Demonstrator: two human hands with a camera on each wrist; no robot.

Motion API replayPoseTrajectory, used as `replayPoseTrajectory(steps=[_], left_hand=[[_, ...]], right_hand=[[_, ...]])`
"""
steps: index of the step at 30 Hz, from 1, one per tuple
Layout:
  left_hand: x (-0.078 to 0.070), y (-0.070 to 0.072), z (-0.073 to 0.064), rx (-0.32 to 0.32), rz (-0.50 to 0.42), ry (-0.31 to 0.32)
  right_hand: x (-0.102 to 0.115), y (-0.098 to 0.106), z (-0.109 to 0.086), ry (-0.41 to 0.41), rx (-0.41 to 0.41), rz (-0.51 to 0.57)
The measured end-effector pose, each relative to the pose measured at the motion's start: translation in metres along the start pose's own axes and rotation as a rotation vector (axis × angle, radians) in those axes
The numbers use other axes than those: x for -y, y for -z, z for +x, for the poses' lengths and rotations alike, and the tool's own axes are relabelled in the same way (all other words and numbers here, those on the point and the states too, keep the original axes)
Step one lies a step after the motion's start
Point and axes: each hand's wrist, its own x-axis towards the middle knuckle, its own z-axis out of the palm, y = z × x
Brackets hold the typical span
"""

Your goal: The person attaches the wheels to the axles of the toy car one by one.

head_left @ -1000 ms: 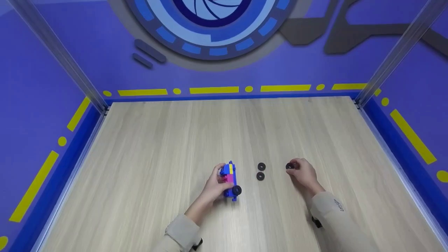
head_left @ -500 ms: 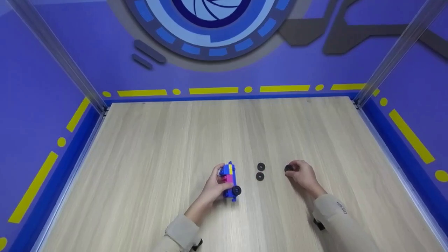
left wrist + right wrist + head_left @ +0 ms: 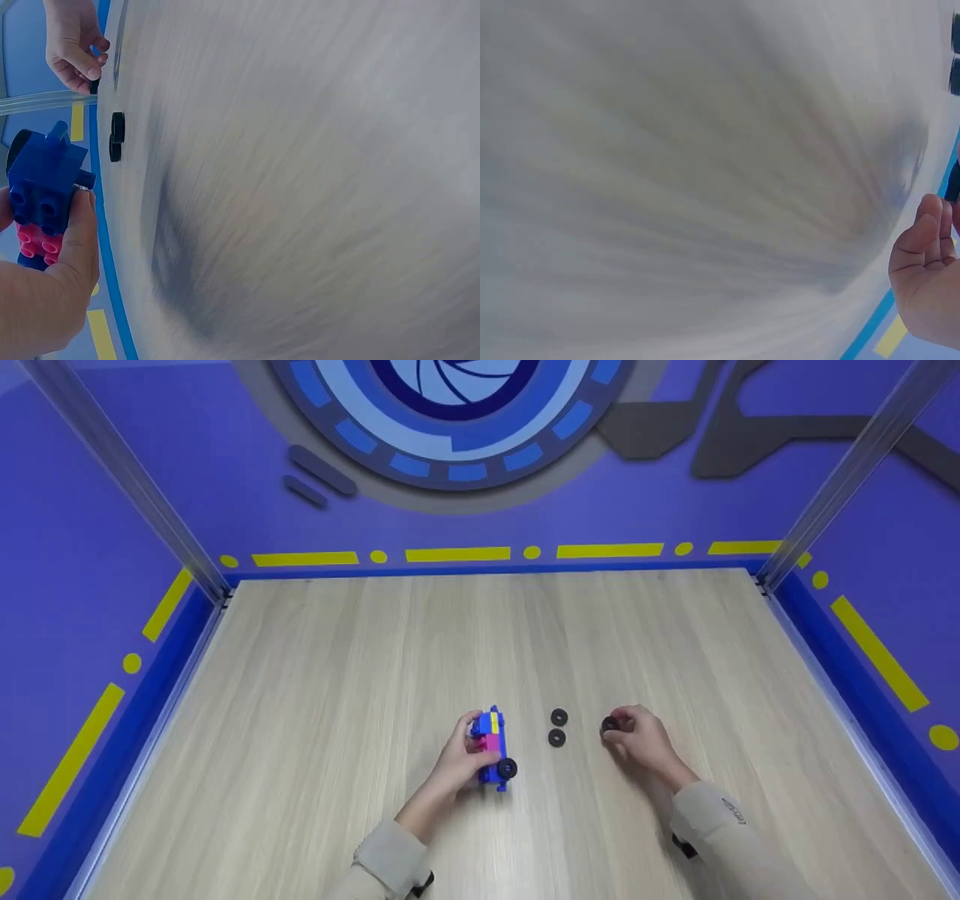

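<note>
Pale wood makes up the tabletop (image 3: 337,660), seen from above, its near edge out of frame. Toward its middle, well apart from the left and right edges and far from the far edge, the left hand (image 3: 459,757) grips a toy (image 3: 490,742) of blue, pink and yellow blocks, thumb on one side and fingers wrapped round the other. A black fitted wheel (image 3: 507,768) sits at the end toward the near edge, facing up. No wheel shows at the other end of that side, and the left wrist view shows what looks like a bare blue stub (image 3: 86,178) opposite the fitted wheel. The rest of the underside is hidden.

Next, to the right, two wheels lie flat on the tabletop: the far wheel (image 3: 559,717) and, close beside it toward the near edge, the near wheel (image 3: 556,738). Further toward the right edge, the right hand (image 3: 646,735) pinches a held wheel (image 3: 609,725) between thumb and fingers, apart from the toy.

Judging by this, the work is at an early stage: one wheel on, three left to fit.
</note>
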Motion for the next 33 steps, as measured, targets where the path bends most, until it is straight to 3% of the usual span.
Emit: replayPoseTrajectory(steps=[12,18,25,33], left_hand=[[0.029,0.002,0.022,-0.01,-0.013,0.001],[0.03,0.001,0.022,-0.015,-0.001,-0.005],[0.027,0.001,0.02,-0.011,-0.003,0.013],[0.028,0.0,0.02,0.002,-0.014,0.043]], right_hand=[[0.02,-0.011,-0.005,0.046,0.0,0.023],[0.031,-0.015,-0.012,0.176,-0.013,0.062],[0.039,-0.019,-0.013,0.107,0.005,0.04],[0.053,-0.022,-0.018,0.13,0.051,0.064]])
